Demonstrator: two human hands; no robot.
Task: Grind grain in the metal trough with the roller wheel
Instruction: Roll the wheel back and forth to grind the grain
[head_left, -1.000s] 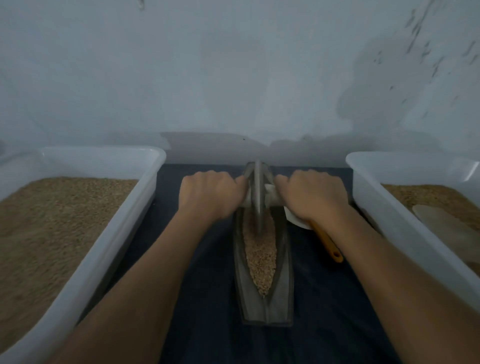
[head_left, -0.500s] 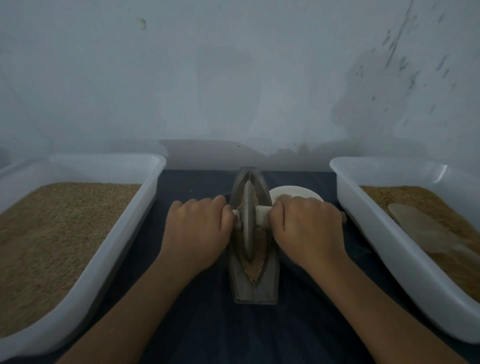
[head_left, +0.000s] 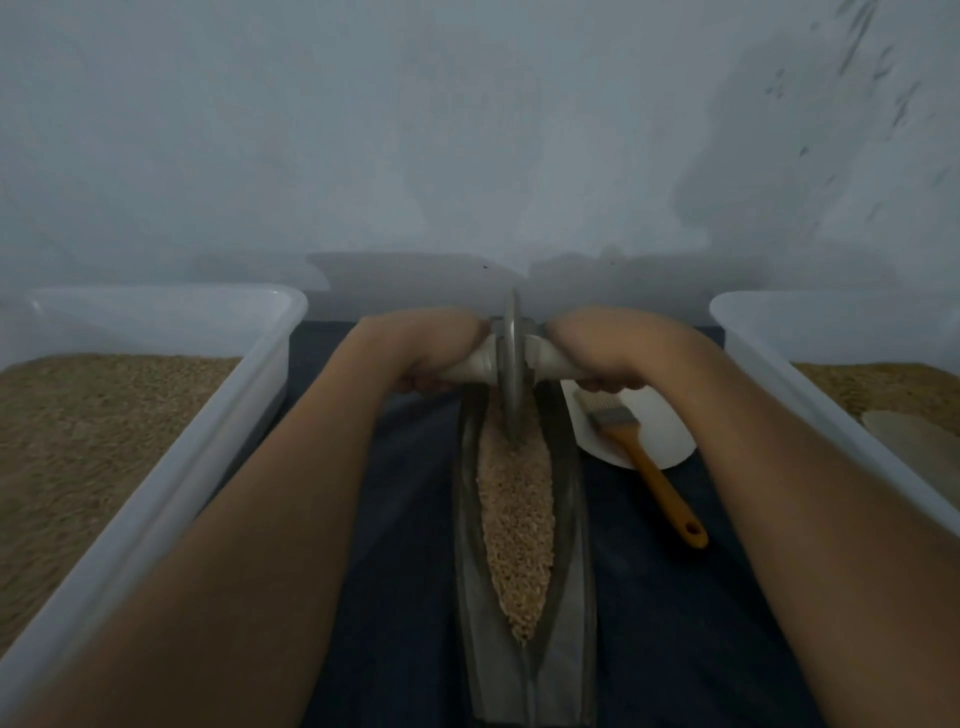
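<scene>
While whole kernels fill the trough, grinding looks barely begun.
Grain (head_left: 515, 530) lies in the metal trough (head_left: 571, 597), long axis near-to-far, at centre; the roller wheel (head_left: 511, 374) stands upright at its far end, left hand (head_left: 421, 345) and right hand (head_left: 608, 348) curled around its axle handles.

Dull grey metal trough (head_left: 566, 545) and wheel (head_left: 508, 364); coarse, granular grain (head_left: 515, 519); smooth white plastic tubs (head_left: 171, 483); matt dark cloth (head_left: 405, 597); orange-handled brush (head_left: 644, 457), metal ferrule.
</scene>
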